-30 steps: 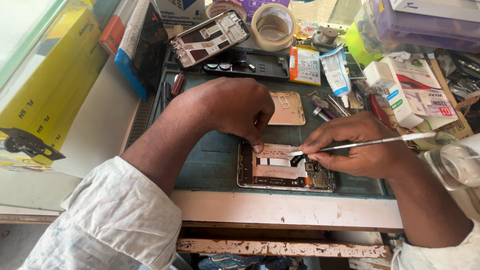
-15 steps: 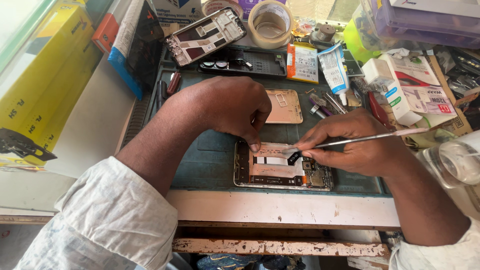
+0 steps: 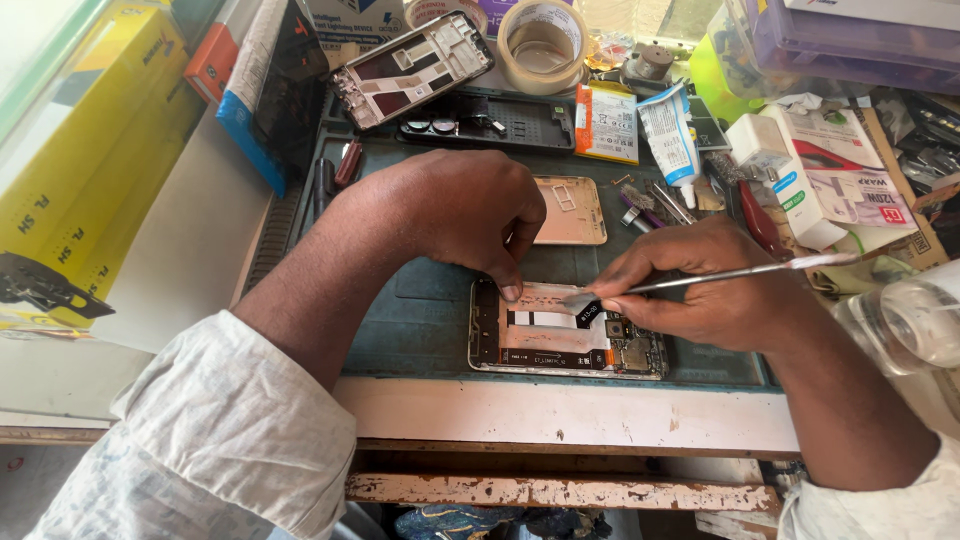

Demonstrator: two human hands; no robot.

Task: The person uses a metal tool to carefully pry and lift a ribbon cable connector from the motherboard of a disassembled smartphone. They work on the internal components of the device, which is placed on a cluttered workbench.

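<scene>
On a cluttered tabletop [image 3: 600,415], right-hand fingers [image 3: 640,305] pinch tweezers [image 3: 720,277], tip on a ribbon cable inside the opened phone [image 3: 565,335]; left-hand fingers [image 3: 505,285] press together on its top edge. Steady bracing and a shallow, gentle tip seem wise here.

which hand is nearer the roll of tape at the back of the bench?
Left. The left hand lies just below the tape roll; the right hand, holding tweezers, sits farther right and nearer the bench's front edge.
</scene>
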